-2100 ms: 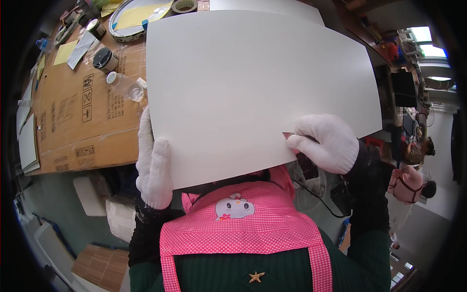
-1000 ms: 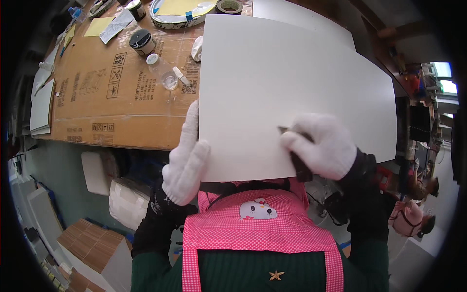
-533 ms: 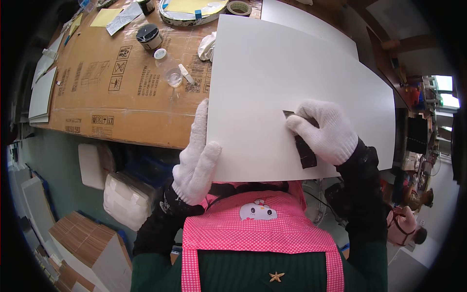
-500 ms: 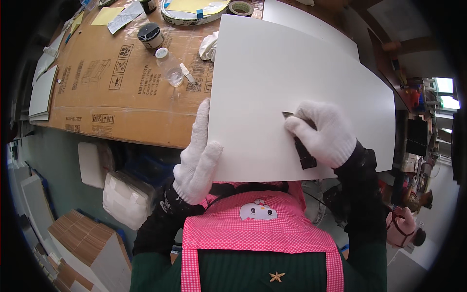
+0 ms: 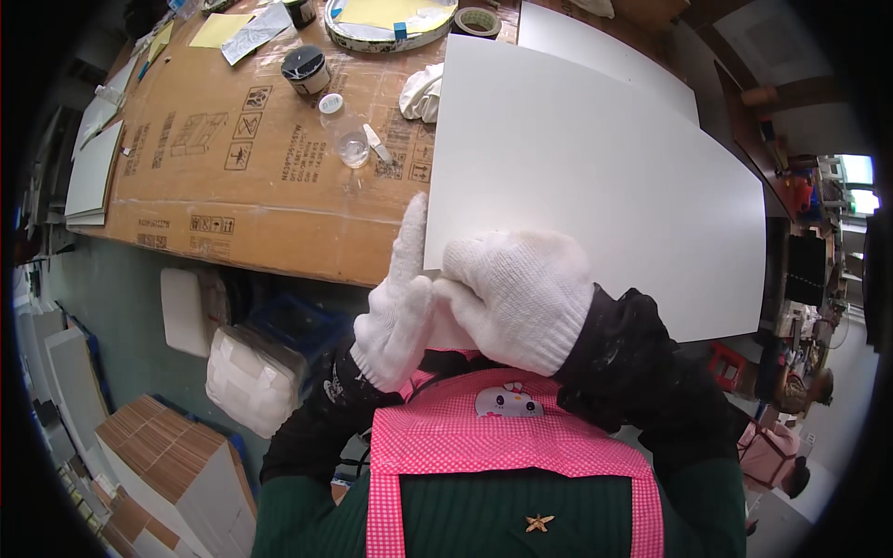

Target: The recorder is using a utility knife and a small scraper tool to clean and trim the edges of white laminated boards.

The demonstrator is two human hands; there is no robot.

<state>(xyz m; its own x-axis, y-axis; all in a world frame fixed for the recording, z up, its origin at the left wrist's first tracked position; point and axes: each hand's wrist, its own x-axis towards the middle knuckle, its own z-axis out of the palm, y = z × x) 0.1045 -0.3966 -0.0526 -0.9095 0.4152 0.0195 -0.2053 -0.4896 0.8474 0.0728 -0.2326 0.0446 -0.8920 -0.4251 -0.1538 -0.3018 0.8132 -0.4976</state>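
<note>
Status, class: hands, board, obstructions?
White-gloved left hand at left edge of flat white board. White-gloved right hand blocking view nearby, grip unseen. Clear plastic bottle left of board.

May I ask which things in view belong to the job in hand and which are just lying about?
In the job: large white board; left hand at its left edge; right hand over its near-left part.

Apparently lying about: clear bottle, black jar, tape roll, crumpled white cloth.

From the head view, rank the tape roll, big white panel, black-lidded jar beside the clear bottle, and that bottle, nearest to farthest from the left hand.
From the left hand:
1. Big white panel: right beside it.
2. Clear bottle: ahead, slightly left.
3. Black-lidded jar and tape roll: too close to call; left and right.
</note>
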